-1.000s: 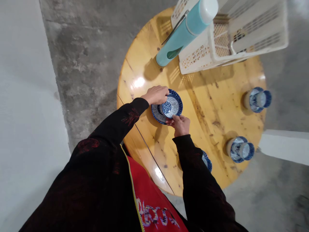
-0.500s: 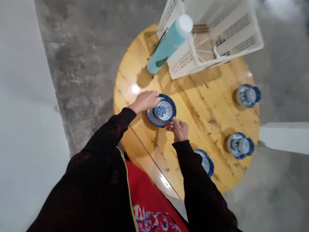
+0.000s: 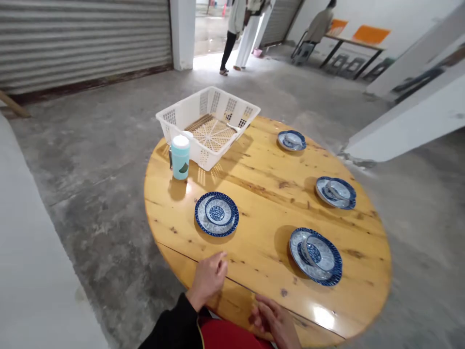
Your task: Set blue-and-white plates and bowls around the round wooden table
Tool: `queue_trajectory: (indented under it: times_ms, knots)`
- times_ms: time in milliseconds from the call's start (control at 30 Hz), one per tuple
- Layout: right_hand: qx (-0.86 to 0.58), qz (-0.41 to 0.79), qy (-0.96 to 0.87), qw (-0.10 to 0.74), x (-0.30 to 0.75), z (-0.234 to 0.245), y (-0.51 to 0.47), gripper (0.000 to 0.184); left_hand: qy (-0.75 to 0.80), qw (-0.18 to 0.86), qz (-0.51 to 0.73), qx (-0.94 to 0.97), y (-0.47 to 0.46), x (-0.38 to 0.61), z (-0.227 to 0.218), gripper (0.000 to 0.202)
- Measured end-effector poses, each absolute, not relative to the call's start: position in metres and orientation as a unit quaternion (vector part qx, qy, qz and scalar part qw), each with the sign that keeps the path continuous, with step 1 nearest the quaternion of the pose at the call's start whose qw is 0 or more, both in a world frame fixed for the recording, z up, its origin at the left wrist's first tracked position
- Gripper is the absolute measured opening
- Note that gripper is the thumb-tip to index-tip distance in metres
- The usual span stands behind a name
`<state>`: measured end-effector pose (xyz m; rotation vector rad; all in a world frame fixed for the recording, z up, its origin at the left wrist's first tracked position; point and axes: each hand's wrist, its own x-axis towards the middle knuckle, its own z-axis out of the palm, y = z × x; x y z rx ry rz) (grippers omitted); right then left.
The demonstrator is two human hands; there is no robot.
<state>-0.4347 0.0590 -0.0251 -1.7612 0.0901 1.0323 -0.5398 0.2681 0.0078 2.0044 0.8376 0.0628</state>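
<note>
My left hand (image 3: pixel 209 277) is above the near edge of the round wooden table (image 3: pixel 261 225), its fingers curled closed with nothing visible in them. Lower right of it, my right hand (image 3: pixel 274 320) has loosely bent fingers that are partly apart and hold nothing. Just beyond my left hand lies a blue-rimmed plate (image 3: pixel 202 224) with a patterned bowl (image 3: pixel 218 211) on it, apart from both hands. A second plate (image 3: pixel 336 272) with a bowl (image 3: pixel 320 252) sits to the right of my right hand.
Two more plate-and-bowl sets, a nearer plate (image 3: pixel 322 190) and a farther plate (image 3: pixel 286 144), line the right side. At the back left stand a turquoise bottle (image 3: pixel 180 160) and a white plastic basket (image 3: pixel 209 157) containing brown sticks. People are by the doorway and a distant table.
Both hands have let go of the bowl and plate and drawn back toward my body. The view has tilted up, showing the room beyond the table.
</note>
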Motion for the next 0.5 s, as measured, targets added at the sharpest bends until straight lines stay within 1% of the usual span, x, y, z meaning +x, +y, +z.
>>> queue_trajectory:
  times_ms: [100,300,367,467,500]
  knots:
    - [-0.734,0.448,0.043,0.508,-0.442,-0.024,0.047,0.052,0.302,0.492,-0.007,0.816,0.240,-0.536,0.007,0.040]
    - [-0.767,0.367,0.022,0.526,-0.429,0.007,0.053,0.047,0.242,0.500,-0.059,0.829,0.198,-0.540,0.007,0.042]
    - [-0.777,0.355,0.015,0.519,-0.428,0.017,0.051,0.042,0.244,0.497,-0.060,0.830,0.190,-0.543,0.004,0.044]
    - [-0.790,0.316,0.031,0.524,-0.428,0.025,0.036,0.029,0.278,0.477,-0.063,0.831,0.182,-0.546,0.000,0.046]
    - [-0.790,0.303,0.039,0.531,-0.427,0.026,0.028,0.028,0.290,0.468,-0.063,0.833,0.179,-0.545,-0.001,0.047]
